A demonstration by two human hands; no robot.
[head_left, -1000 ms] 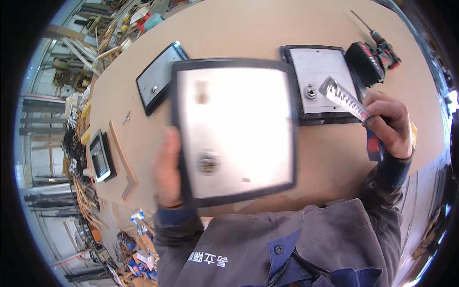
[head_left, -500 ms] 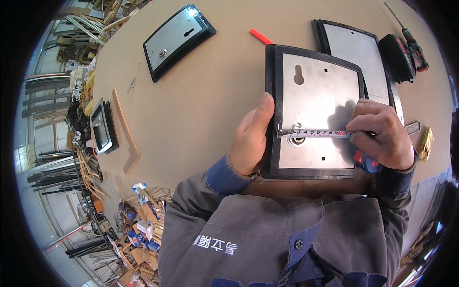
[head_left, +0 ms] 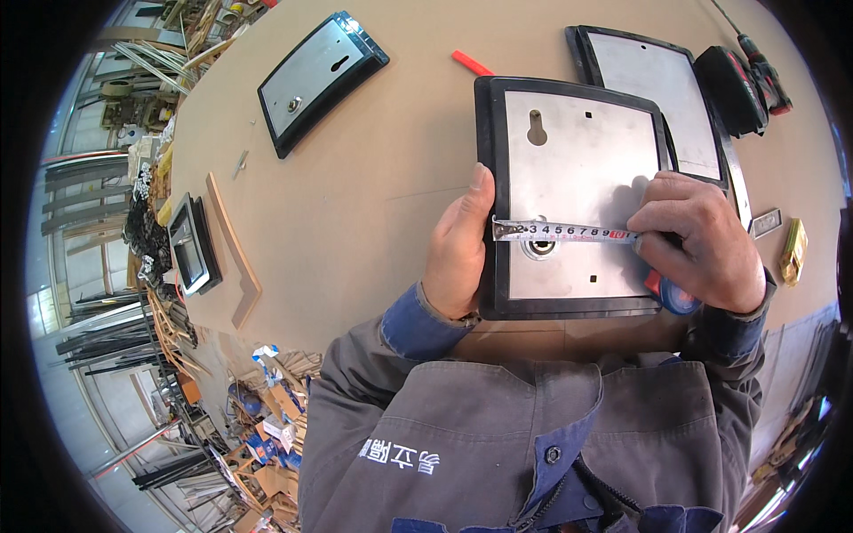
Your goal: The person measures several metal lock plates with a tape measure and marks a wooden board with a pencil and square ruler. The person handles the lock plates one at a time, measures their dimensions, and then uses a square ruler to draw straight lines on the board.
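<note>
A silvery metal panel (head_left: 569, 182) in a black frame (head_left: 494, 115) stands before me, with a keyhole-shaped slot, small square holes and a round lock-like fitting (head_left: 540, 250). My left hand (head_left: 457, 249) grips its left edge, thumb along the frame and the other fingers hidden behind. Pulled across the lower part lies a tape measure blade (head_left: 564, 233), its hooked end on the left side of the black frame. My right hand (head_left: 697, 240) is closed on the tape measure, pinching the blade near the panel's right side; the blue and red case (head_left: 677, 298) shows below the fingers.
Behind lies another framed panel (head_left: 653, 98) beside a black-and-red cordless drill (head_left: 764, 80). A similar panel (head_left: 320, 80), a red stick (head_left: 472, 63), an angled wooden strip (head_left: 233, 249) and a yellow packet (head_left: 794, 252) rest on the brown table (head_left: 382, 186). Clutter fills the floor at left.
The tape's hooked end has shifted slightly left, further onto the black frame. The whole scene sits a little more to the left in view; both hands keep their holds.
</note>
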